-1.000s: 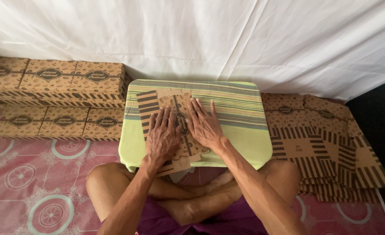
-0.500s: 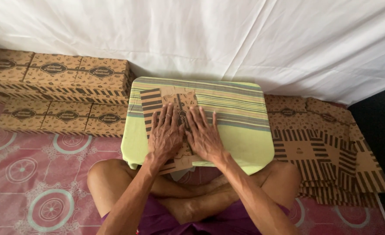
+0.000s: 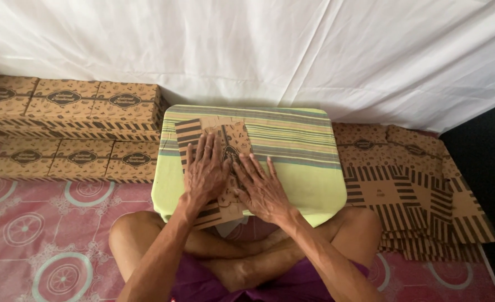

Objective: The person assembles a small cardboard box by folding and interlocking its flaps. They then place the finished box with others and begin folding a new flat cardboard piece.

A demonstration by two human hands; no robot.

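A flat brown cardboard box blank (image 3: 225, 137) with dark stripes and printed patterns lies on a small table covered in green striped cloth (image 3: 303, 151). My left hand (image 3: 204, 170) presses flat on the blank's left half, fingers spread and pointing away from me. My right hand (image 3: 261, 187) presses flat beside it on the right half. Both palms lie on the cardboard; neither hand grips it. The blank's near end hangs over the table's front edge above my crossed legs.
Assembled brown patterned boxes (image 3: 71, 106) are stacked in two rows at the left against a white sheet (image 3: 292, 50). A pile of flat box blanks (image 3: 415, 190) lies on the floor at the right. A pink patterned mat (image 3: 29, 235) covers the floor.
Both hands have slid a little toward me along the cardboard, staying flat on it. The camera view has shifted slightly.
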